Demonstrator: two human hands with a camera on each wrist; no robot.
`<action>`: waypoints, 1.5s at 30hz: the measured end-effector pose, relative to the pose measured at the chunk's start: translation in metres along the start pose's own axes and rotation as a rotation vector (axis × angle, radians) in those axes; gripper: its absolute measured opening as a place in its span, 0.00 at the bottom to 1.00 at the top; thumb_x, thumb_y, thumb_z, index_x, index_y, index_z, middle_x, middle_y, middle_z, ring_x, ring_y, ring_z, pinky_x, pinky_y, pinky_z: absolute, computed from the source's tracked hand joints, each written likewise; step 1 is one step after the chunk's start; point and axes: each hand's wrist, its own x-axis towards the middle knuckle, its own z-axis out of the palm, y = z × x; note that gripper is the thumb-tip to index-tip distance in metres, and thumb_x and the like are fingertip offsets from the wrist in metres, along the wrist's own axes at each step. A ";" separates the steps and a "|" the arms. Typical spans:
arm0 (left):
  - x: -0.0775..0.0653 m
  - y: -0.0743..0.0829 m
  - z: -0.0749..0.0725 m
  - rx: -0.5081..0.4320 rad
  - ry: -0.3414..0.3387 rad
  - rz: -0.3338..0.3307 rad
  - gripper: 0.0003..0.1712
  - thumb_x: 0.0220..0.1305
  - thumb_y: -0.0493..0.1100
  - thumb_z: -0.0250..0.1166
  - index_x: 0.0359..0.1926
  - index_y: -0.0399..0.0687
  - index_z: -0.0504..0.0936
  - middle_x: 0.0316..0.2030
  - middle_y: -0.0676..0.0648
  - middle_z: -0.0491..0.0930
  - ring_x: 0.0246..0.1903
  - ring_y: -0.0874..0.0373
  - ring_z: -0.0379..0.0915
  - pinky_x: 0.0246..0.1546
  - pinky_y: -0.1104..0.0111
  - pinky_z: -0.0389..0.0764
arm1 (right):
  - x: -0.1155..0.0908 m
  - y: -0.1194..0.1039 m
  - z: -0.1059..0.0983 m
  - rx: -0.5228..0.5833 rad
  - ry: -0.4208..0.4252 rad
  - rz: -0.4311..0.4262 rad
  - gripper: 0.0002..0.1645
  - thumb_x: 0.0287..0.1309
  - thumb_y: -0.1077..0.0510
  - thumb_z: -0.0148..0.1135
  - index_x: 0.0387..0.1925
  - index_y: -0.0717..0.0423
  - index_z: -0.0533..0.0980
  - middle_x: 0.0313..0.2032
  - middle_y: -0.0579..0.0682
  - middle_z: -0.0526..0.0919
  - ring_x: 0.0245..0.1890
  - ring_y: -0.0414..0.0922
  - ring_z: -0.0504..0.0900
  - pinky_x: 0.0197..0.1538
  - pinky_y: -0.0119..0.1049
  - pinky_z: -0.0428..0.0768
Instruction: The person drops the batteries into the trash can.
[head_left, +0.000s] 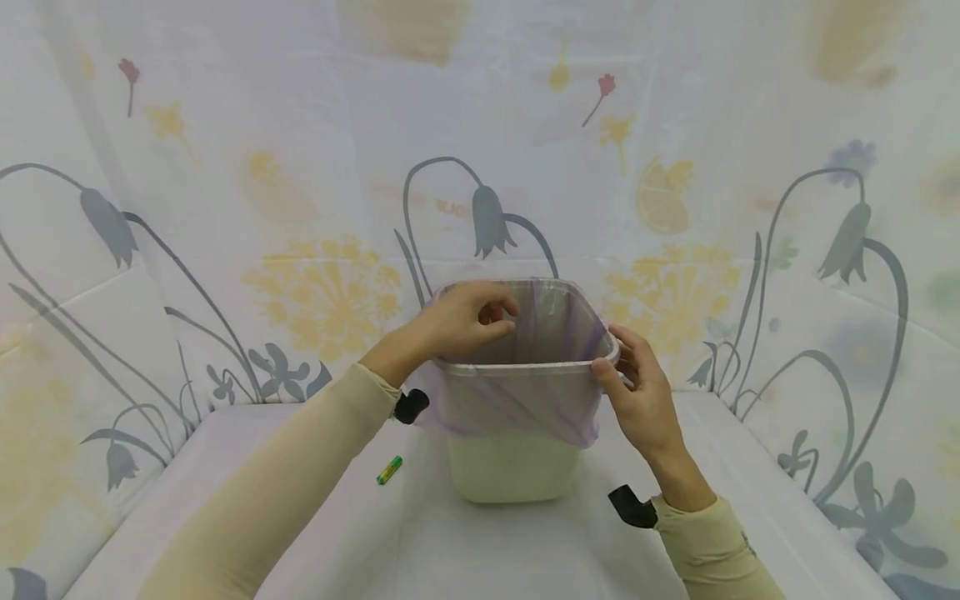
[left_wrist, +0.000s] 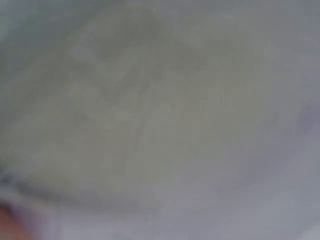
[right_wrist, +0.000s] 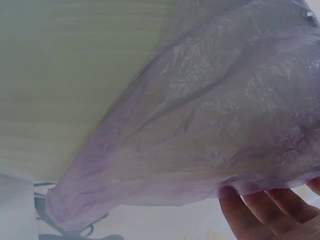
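Note:
A pale trash bin [head_left: 513, 475] stands on the white-covered table in the head view. A thin translucent purple trash bag [head_left: 525, 408] lines it, folded over the rim and hanging down outside. My left hand [head_left: 468, 321] is above the bin's left rim, its fingers loosely bent over the opening with nothing visible in them. At the right corner of the rim, my right hand [head_left: 637, 392] holds the bag-covered edge between thumb and fingers. In the right wrist view, its fingers [right_wrist: 240, 212] touch the bag's purple film [right_wrist: 210, 135]. The left wrist view is badly blurred.
A small green battery-like cylinder [head_left: 389, 470] lies on the table [head_left: 330, 533], left of the bin. Behind stands a flower-printed curtain [head_left: 322, 125], which also runs along both sides. Black wrist devices [head_left: 632, 507] sit by each sleeve cuff.

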 end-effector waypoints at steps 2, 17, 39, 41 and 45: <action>-0.006 0.000 -0.003 -0.032 0.023 0.030 0.09 0.63 0.40 0.64 0.44 0.43 0.82 0.32 0.50 0.78 0.31 0.59 0.72 0.37 0.68 0.74 | -0.001 -0.001 0.000 0.000 -0.001 0.008 0.30 0.65 0.60 0.57 0.67 0.48 0.64 0.55 0.57 0.74 0.53 0.49 0.74 0.47 0.24 0.74; -0.056 -0.011 -0.020 -0.095 0.177 0.104 0.08 0.60 0.34 0.64 0.42 0.41 0.81 0.30 0.51 0.75 0.31 0.60 0.70 0.32 0.64 0.75 | 0.001 0.000 -0.001 0.012 0.008 0.009 0.30 0.64 0.60 0.58 0.67 0.48 0.64 0.54 0.56 0.74 0.52 0.42 0.75 0.47 0.25 0.75; -0.123 -0.021 0.000 -0.138 0.365 -0.053 0.07 0.58 0.27 0.63 0.39 0.33 0.80 0.31 0.42 0.78 0.31 0.53 0.73 0.30 0.69 0.75 | 0.001 0.000 -0.001 0.001 -0.003 0.008 0.31 0.64 0.60 0.58 0.67 0.46 0.63 0.56 0.55 0.73 0.53 0.43 0.74 0.46 0.26 0.75; -0.129 -0.034 0.010 -0.146 0.357 -0.073 0.07 0.59 0.28 0.64 0.39 0.35 0.80 0.32 0.44 0.78 0.31 0.54 0.73 0.30 0.69 0.75 | 0.000 0.001 -0.001 -0.001 -0.003 0.009 0.31 0.64 0.60 0.58 0.67 0.46 0.64 0.55 0.55 0.73 0.53 0.44 0.74 0.46 0.26 0.75; -0.139 -0.061 0.031 -0.142 0.358 -0.095 0.08 0.60 0.32 0.65 0.41 0.41 0.81 0.31 0.50 0.78 0.30 0.59 0.72 0.30 0.68 0.74 | 0.001 0.001 -0.001 -0.006 -0.003 0.008 0.31 0.65 0.60 0.58 0.67 0.46 0.64 0.55 0.55 0.73 0.53 0.43 0.74 0.46 0.26 0.75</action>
